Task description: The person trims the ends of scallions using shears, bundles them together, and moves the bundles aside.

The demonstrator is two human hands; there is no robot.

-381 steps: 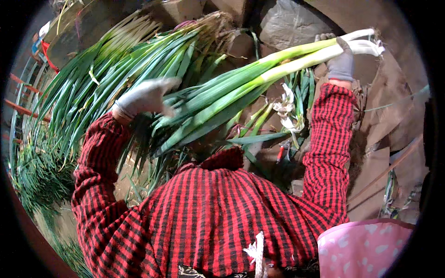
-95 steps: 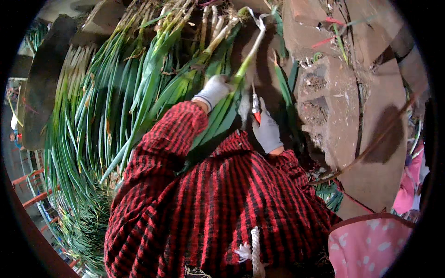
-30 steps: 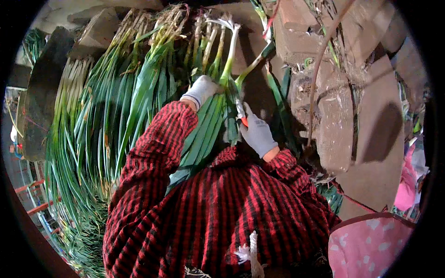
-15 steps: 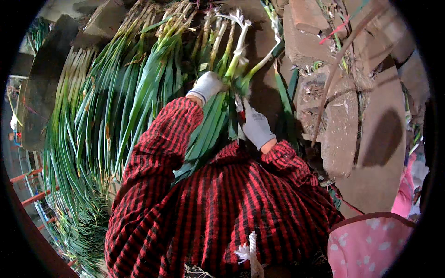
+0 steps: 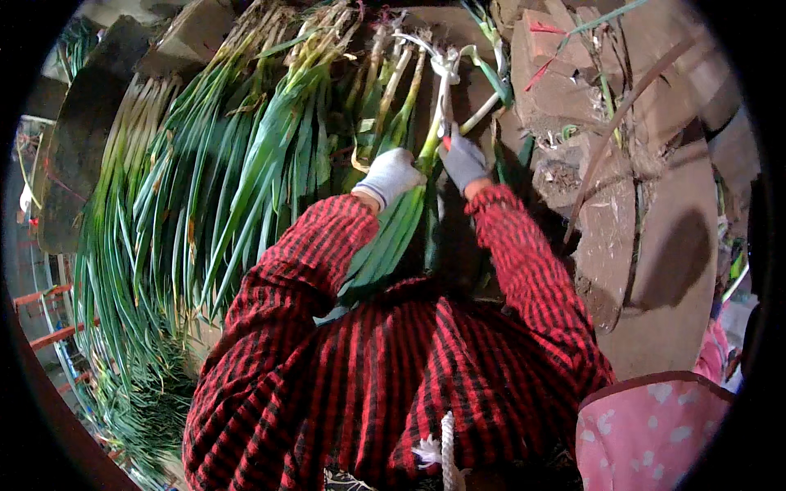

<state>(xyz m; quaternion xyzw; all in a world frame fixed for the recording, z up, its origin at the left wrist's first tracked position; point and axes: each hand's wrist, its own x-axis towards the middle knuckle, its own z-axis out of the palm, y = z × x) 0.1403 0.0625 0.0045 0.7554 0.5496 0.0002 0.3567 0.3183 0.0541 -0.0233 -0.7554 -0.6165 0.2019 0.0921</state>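
- L hand (image 5: 393, 174), white glove, grip closed round a green onion stalk (image 5: 391, 237) w/ long leaves; stalk runs from far centre toward near, leaves over red plaid sleeve (image 5: 303, 270).
- R hand (image 5: 463, 161), grey glove, just right of L, grip shut on small red-handled tool (image 5: 446, 141) at the stalk's pale end.
- Big pile of green onions (image 5: 205, 204) lies left & far.
- Brown cardboard (image 5: 647, 237) on right; pink patterned cloth (image 5: 655, 434) near right.

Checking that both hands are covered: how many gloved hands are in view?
2. The left hand grips the green onion stalk; the right hand, beside it, is at the stalk's pale end. No others show.
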